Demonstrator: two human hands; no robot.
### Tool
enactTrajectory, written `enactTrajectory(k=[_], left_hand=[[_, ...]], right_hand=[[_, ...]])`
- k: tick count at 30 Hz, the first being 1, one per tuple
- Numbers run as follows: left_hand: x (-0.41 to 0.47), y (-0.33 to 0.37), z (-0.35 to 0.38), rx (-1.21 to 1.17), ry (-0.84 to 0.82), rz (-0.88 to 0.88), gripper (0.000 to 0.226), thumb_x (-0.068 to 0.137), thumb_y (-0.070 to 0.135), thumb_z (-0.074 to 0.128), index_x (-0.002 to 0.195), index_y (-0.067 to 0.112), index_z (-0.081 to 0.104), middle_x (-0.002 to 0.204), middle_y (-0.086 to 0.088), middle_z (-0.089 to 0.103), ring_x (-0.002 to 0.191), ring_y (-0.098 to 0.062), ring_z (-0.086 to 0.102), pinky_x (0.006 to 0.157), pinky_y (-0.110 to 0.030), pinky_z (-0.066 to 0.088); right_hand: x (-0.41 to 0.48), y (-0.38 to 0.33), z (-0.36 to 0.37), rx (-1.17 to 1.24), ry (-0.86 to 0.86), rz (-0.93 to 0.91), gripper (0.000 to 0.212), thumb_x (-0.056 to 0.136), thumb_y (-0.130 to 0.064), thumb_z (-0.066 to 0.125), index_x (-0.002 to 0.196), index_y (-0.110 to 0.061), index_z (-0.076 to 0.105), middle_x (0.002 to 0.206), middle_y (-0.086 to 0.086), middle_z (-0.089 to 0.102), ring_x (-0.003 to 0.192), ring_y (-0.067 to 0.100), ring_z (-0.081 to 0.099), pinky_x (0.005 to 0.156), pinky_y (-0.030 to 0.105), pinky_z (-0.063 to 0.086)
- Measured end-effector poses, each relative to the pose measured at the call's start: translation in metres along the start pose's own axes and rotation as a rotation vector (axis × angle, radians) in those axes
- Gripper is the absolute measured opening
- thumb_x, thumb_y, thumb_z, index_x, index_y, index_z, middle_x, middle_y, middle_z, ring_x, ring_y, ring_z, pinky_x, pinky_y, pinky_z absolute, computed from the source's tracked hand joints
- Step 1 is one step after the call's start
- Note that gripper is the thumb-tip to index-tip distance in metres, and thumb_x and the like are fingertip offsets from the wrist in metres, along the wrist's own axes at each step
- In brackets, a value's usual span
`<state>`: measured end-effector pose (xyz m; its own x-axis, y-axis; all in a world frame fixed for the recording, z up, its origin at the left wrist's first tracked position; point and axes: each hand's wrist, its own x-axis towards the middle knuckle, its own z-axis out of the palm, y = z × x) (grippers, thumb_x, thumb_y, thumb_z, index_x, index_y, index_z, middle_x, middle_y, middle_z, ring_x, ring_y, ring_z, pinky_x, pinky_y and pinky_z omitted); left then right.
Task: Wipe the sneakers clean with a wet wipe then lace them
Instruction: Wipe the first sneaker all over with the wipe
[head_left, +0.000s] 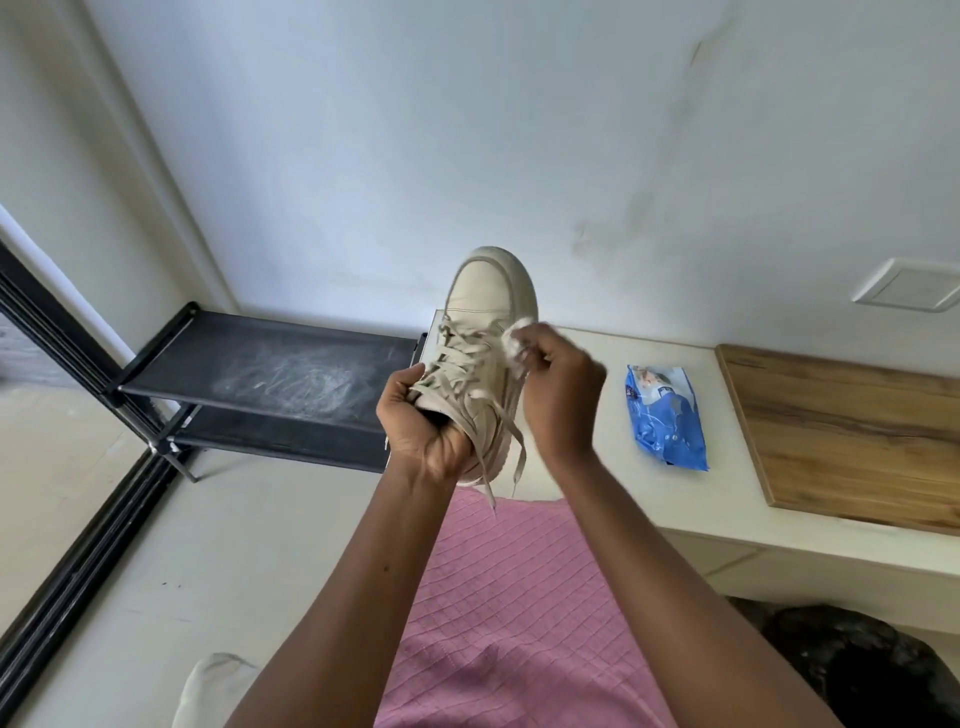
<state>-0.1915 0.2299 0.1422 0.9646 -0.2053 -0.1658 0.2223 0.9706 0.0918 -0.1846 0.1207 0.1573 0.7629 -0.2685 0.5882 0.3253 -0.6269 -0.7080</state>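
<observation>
A cream sneaker (485, 306) is held up in the air, toe pointing away from me, its laces (470, 371) threaded and their loose ends hanging down. My left hand (421, 423) grips the sneaker at its opening, fingers inside the collar. My right hand (558, 395) pinches a crumpled white wet wipe (517, 343) against the sneaker's right side, near the eyelets. A blue pack of wet wipes (667, 418) lies on the white counter (613, 467) to the right. A second white shoe (215, 686) shows partly at the bottom left, mostly hidden by my arm.
A black two-tier shoe rack (270, 364) stands on the floor against the wall at the left. A wooden board (852, 431) lies on the counter at the far right. A dark bag (857, 670) sits under the counter. A black door frame (78, 535) runs along the left.
</observation>
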Motion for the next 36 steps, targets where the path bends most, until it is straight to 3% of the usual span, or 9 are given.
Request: enactTrajectory(k=[4,7,10,14,20,23,27,32,36], left_hand=[[-0.002,0.006,-0.006,-0.053,0.024,0.008,0.044,0.064,0.009,0.047,0.096,-0.015,0.064,0.098,-0.03,0.065,0.082,-0.042,0.068,0.075,-0.056,0.051],[-0.005,0.012,-0.015,-0.133,0.012,-0.007,0.049,0.051,0.0,0.055,0.095,-0.02,0.062,0.095,-0.035,0.064,0.079,-0.047,0.066,0.068,-0.059,0.053],[-0.005,0.01,-0.017,-0.164,0.035,-0.056,0.056,0.056,-0.001,0.055,0.108,-0.022,0.056,0.108,-0.04,0.058,0.091,-0.051,0.062,0.077,-0.062,0.05],[-0.003,0.003,-0.014,-0.133,-0.015,-0.134,0.069,0.067,0.007,0.049,0.133,-0.013,0.04,0.131,-0.035,0.046,0.117,-0.048,0.05,0.1,-0.059,0.034],[-0.003,0.005,-0.01,-0.125,0.021,-0.162,0.063,0.067,0.012,0.053,0.124,-0.014,0.047,0.12,-0.037,0.053,0.099,-0.051,0.06,0.07,-0.057,0.054],[0.0,0.007,-0.012,-0.122,0.055,-0.124,0.057,0.071,0.019,0.053,0.118,-0.014,0.052,0.111,-0.035,0.059,0.093,-0.045,0.064,0.077,-0.052,0.055],[-0.003,0.014,-0.016,-0.124,-0.016,-0.198,0.047,0.078,0.008,0.062,0.114,-0.021,0.053,0.116,-0.04,0.053,0.108,-0.055,0.054,0.093,-0.066,0.039],[-0.009,0.006,-0.013,-0.015,-0.055,-0.149,0.064,0.07,0.002,0.067,0.128,-0.013,0.046,0.127,-0.034,0.05,0.114,-0.047,0.054,0.097,-0.06,0.04],[-0.009,-0.004,-0.004,0.074,-0.061,-0.141,0.05,0.076,0.014,0.043,0.117,-0.011,0.056,0.118,-0.031,0.058,0.105,-0.042,0.061,0.092,-0.053,0.049]], right_hand=[[-0.046,-0.017,0.007,-0.023,-0.039,-0.092,0.014,0.07,0.002,0.065,0.077,-0.007,0.073,0.083,0.003,0.073,0.072,0.019,0.068,0.065,0.019,0.05],[-0.057,-0.02,0.005,-0.026,-0.097,-0.218,0.013,0.073,0.002,0.062,0.077,-0.003,0.073,0.084,0.007,0.072,0.075,0.023,0.067,0.072,0.017,0.046],[-0.043,-0.022,0.005,-0.072,-0.118,-0.28,0.026,0.078,-0.01,0.049,0.08,-0.001,0.073,0.087,0.009,0.072,0.077,0.026,0.067,0.075,0.018,0.044],[-0.006,-0.021,0.01,-0.169,-0.072,-0.304,0.029,0.066,0.013,0.055,0.085,-0.001,0.071,0.088,0.011,0.069,0.073,0.029,0.063,0.068,0.026,0.043],[-0.012,-0.014,0.01,-0.17,-0.103,-0.278,0.028,0.067,0.014,0.055,0.086,-0.002,0.069,0.087,0.009,0.068,0.074,0.03,0.061,0.063,0.032,0.051],[-0.036,-0.016,0.005,-0.111,-0.087,-0.255,0.016,0.079,-0.007,0.057,0.084,-0.002,0.071,0.091,0.009,0.071,0.081,0.029,0.065,0.069,0.031,0.054],[-0.057,-0.022,-0.003,-0.053,-0.084,-0.244,0.022,0.082,-0.012,0.055,0.088,-0.002,0.073,0.09,0.009,0.073,0.081,0.023,0.069,0.074,0.024,0.054],[-0.017,-0.013,-0.002,-0.116,-0.031,-0.207,0.028,0.067,0.009,0.061,0.088,-0.004,0.074,0.088,0.01,0.073,0.074,0.028,0.068,0.069,0.025,0.052],[0.027,-0.014,-0.002,-0.233,-0.039,-0.276,0.028,0.064,0.011,0.058,0.085,-0.001,0.073,0.084,0.015,0.064,0.073,0.033,0.061,0.066,0.026,0.045]])
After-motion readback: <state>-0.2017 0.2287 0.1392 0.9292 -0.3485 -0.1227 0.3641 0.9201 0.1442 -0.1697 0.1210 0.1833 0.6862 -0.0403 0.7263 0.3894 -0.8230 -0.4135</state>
